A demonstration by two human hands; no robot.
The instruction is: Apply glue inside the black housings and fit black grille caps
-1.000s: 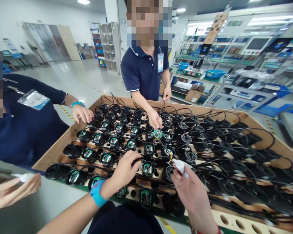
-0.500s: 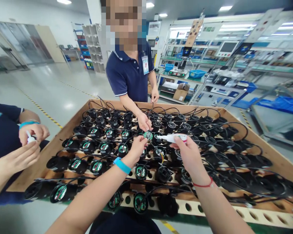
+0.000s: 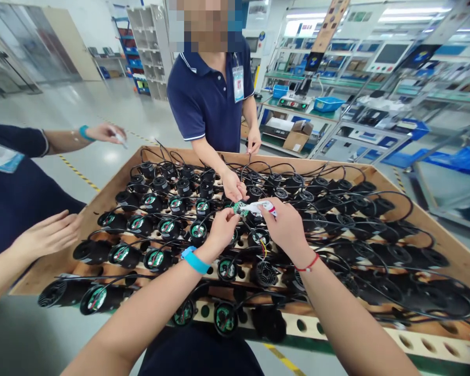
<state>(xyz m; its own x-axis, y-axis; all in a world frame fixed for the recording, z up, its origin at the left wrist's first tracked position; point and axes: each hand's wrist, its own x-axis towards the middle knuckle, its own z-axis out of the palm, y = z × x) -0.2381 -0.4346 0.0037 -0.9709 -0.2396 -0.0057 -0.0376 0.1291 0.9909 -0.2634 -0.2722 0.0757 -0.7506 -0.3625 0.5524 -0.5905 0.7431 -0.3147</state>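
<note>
My left hand (image 3: 222, 228), with a blue wristband, pinches the near edge of a small green circuit board (image 3: 241, 207) above the middle of the crate. My right hand (image 3: 284, 222), with a red string bracelet, is wrapped round a white tube (image 3: 263, 207) with a narrow nozzle. The nozzle tip points left and lies over the board; whether it touches cannot be made out. The hand of a co-worker (image 3: 235, 186) opposite reaches to the board's far side. Below my hands sits an open black housing (image 3: 261, 237) with coloured wires coming out.
Rows of black cylindrical housings (image 3: 156, 258) with looping cables fill a wooden crate (image 3: 379, 180). At left, another person's hand (image 3: 107, 133) holds a small white item, and a further open hand (image 3: 49, 235) hovers by the crate's side. Workbenches with blue bins (image 3: 329, 104) stand behind.
My right hand has moved left, bringing the tube's nozzle over the circuit board. At left, the hand with the white item has swung up and away from the other open hand.
</note>
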